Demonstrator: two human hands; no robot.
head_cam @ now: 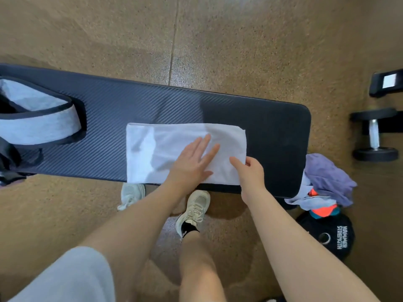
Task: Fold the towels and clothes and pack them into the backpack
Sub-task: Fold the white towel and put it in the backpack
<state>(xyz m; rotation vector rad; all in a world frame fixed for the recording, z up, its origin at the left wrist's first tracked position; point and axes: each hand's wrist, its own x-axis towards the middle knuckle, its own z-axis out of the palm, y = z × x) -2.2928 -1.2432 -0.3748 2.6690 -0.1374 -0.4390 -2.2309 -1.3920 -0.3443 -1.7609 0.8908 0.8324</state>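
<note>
While the towel lies flat on the bench, these lines tell how to make the fold well.

Left fingers (207, 144): they are straight and a little spread, pressing flat on the cloth; they hold nothing.
Left hand (192, 162): it rests palm down near the middle of the white towel (165, 153) and works as an anchor. I judge it should keep a light, even pressure, so the lower layer does not slide.
Right fingers (236, 162): the forefinger lies stretched on the cloth, the others look curled at the right edge. They seem to pinch this edge, but the thumb is hidden, so the hold is not sure.
Right hand (253, 171): it is at the near right corner of the towel. For a clean fold it probably should lift this short edge and carry it over to the left edge, corner meeting corner.
Towel: it lies as a neat rectangle on the black bench (272, 131), its near edge at the bench's near edge.
Risk: the near edge may slip off the bench if it is pulled toward the body.
Backpack (37, 118): it lies open at the left end of the bench, well apart from the towel, with grey lining visible.
Other clothes (327, 179): a purple and orange heap waits at the right end, unfolded.
</note>
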